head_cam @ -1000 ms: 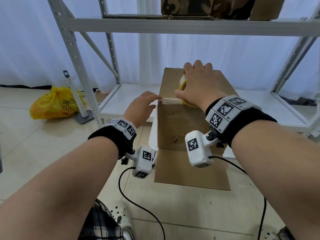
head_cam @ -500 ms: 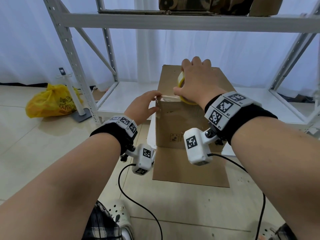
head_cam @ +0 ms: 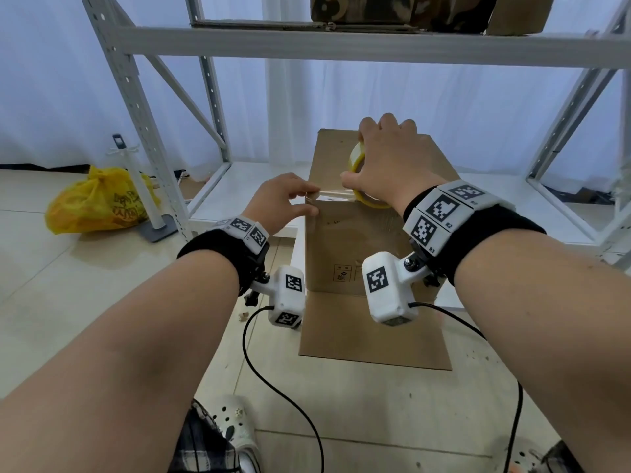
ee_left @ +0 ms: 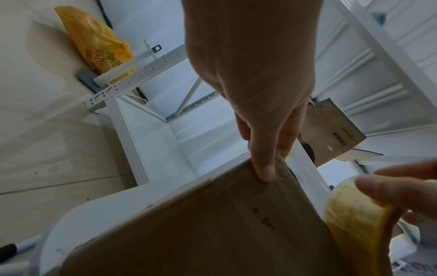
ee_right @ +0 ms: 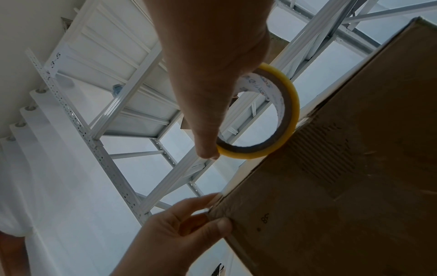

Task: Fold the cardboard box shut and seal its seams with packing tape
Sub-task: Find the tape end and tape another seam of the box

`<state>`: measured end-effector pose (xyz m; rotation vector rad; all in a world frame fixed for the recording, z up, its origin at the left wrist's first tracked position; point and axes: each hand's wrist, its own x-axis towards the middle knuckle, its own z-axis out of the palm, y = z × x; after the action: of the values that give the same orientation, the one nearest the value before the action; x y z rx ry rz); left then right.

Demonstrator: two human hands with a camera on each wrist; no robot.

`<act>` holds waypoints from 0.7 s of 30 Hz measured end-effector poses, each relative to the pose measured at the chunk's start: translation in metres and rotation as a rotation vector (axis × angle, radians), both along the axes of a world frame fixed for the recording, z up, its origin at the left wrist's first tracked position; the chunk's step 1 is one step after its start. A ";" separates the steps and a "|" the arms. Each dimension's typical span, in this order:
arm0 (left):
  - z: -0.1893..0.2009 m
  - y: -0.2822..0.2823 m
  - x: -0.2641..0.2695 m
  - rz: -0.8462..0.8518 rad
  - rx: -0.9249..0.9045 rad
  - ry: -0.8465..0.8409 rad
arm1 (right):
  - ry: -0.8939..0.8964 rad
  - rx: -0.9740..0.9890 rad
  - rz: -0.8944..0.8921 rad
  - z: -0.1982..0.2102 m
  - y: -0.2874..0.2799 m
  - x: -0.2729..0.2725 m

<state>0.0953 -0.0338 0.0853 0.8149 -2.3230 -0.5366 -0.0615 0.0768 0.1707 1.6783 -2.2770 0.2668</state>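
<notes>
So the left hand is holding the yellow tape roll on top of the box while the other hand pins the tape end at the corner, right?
Not quite: the right hand holds the yellow tape roll on top of the box, as the head view shows. The left hand pins the tape end at the near corner.

Shelf beam (head_cam: 341, 42) caps the box (head_cam: 355, 247) — sides stay open.

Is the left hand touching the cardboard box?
Touching. In the left wrist view the left hand has its thumb tip pressed on the corner of the cardboard box.
</notes>
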 end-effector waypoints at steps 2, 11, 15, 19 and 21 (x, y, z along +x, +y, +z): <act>-0.002 0.001 0.003 -0.005 0.100 0.109 | -0.003 -0.002 -0.001 -0.001 0.001 -0.001; -0.012 0.012 0.001 0.014 0.103 0.259 | 0.001 -0.040 -0.009 -0.003 0.004 0.001; -0.014 0.013 -0.001 0.024 0.108 0.315 | 0.001 -0.043 -0.008 -0.004 0.006 0.000; -0.009 0.015 0.001 0.019 0.095 0.244 | 0.005 -0.060 0.011 -0.003 0.008 -0.003; -0.005 0.016 0.005 0.020 0.053 0.162 | -0.032 -0.078 0.025 -0.004 0.010 -0.006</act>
<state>0.1003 -0.0181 0.0804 0.7886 -2.1585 -0.6341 -0.0674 0.0871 0.1666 1.6763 -2.2391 0.3857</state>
